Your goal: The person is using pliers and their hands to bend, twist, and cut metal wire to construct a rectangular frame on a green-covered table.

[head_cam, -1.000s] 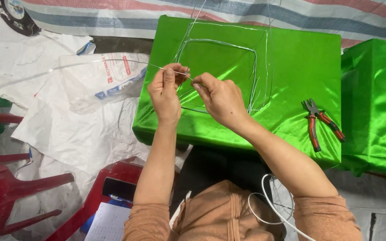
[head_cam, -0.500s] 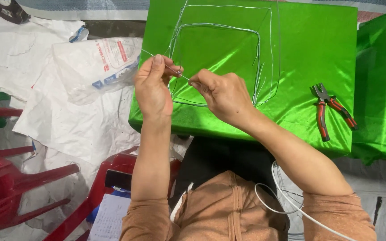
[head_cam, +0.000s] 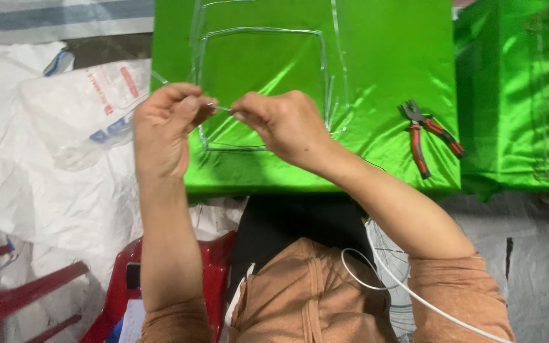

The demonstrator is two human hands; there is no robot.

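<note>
One translucent white plastic bag with red and blue printed markings lies crumpled just left of the green satin-covered surface, resting on white sheeting.

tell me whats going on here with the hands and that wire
A person is working a thin wire with both bare hands above a block wrapped in shiny green cloth. The left hand and the right hand each pinch the wire, close together. A bent wire frame lies on the green cloth, and red-handled pliers lie untouched to the right. A white cord runs across the person's lap.
</note>
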